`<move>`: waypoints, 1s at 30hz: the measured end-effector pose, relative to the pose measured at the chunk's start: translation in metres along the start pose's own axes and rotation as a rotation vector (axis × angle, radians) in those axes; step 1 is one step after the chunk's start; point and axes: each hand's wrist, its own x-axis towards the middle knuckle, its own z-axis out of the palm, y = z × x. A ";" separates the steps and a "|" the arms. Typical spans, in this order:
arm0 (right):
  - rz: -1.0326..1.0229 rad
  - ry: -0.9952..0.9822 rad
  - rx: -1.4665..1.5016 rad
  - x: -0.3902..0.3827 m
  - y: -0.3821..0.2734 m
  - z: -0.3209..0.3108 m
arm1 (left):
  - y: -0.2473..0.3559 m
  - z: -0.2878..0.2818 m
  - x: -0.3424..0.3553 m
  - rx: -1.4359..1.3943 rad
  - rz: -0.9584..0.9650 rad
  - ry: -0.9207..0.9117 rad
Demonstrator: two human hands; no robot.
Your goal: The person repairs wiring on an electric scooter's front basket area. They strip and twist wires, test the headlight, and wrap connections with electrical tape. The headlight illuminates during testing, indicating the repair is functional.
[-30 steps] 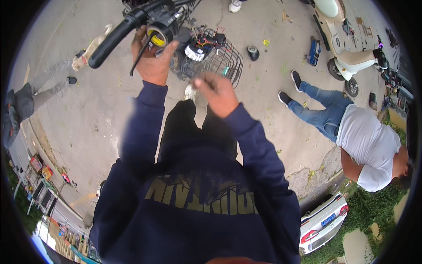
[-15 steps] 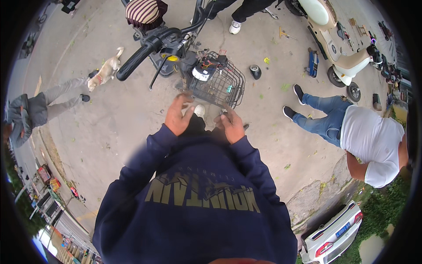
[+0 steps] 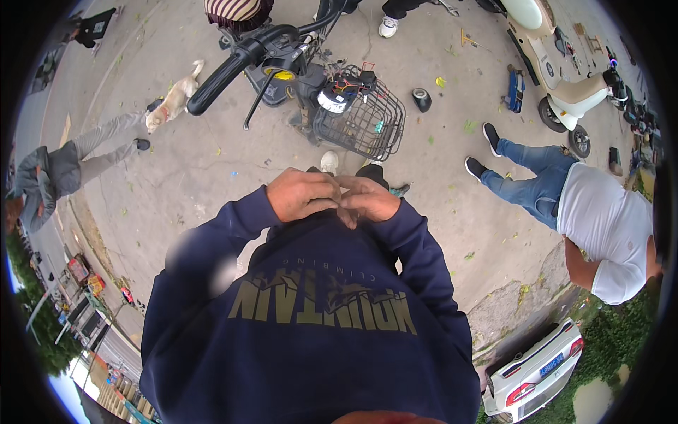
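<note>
My left hand (image 3: pixel 302 195) and my right hand (image 3: pixel 370 198) meet in front of my waist, fingertips touching. The fingers of both are bent and pressed together; anything small between them is hidden. Just ahead stands an electric scooter with its front parts exposed. Its wire basket (image 3: pixel 367 131) is nearest to my hands, with a white-rimmed round part (image 3: pixel 334 101) and loose wires at its left side. The black handlebar grip (image 3: pixel 220 81) and a brake lever (image 3: pixel 258 99) reach out to the left. Neither hand touches the scooter.
A black round part (image 3: pixel 421 99) lies right of the basket. Farther right are a blue jack (image 3: pixel 515 90), a cream scooter (image 3: pixel 565 88) and a person in a white shirt (image 3: pixel 604 226). On the left are a dog (image 3: pixel 171 104) and another person (image 3: pixel 53 177). A white car (image 3: pixel 537 374) is parked lower right.
My hands were apart beside the basket's near edge; they have drawn back toward my waist and come together. The scooter and basket have shifted slightly in view.
</note>
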 end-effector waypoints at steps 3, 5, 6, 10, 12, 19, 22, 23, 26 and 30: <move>0.001 -0.046 -0.036 0.005 0.005 -0.004 | 0.001 0.003 -0.002 -0.009 -0.011 0.030; 0.072 0.002 -0.108 0.004 0.000 0.001 | 0.003 0.005 -0.006 0.041 -0.075 0.005; 0.107 0.027 -0.145 0.004 -0.002 0.004 | 0.004 0.005 -0.007 0.067 -0.106 -0.007; 0.017 0.195 -0.209 0.011 0.011 0.001 | -0.003 0.010 -0.007 0.123 -0.277 0.075; -0.092 0.174 -0.304 0.012 0.016 -0.002 | -0.012 0.012 -0.006 0.016 -0.361 0.131; -0.198 0.352 -0.328 0.000 0.020 -0.008 | -0.021 0.018 0.019 -0.367 -0.503 0.097; -0.242 0.438 -0.228 -0.006 0.023 -0.012 | -0.029 0.020 0.039 -0.226 -0.411 0.099; -0.264 0.458 -0.185 -0.006 0.022 -0.012 | -0.029 0.020 0.045 -0.254 -0.461 0.098; -0.224 0.494 -0.213 -0.011 0.030 -0.022 | -0.035 0.034 0.052 -0.258 -0.434 0.088; -0.159 0.400 -0.234 -0.013 0.035 -0.053 | -0.063 0.052 0.048 -0.558 -0.487 -0.014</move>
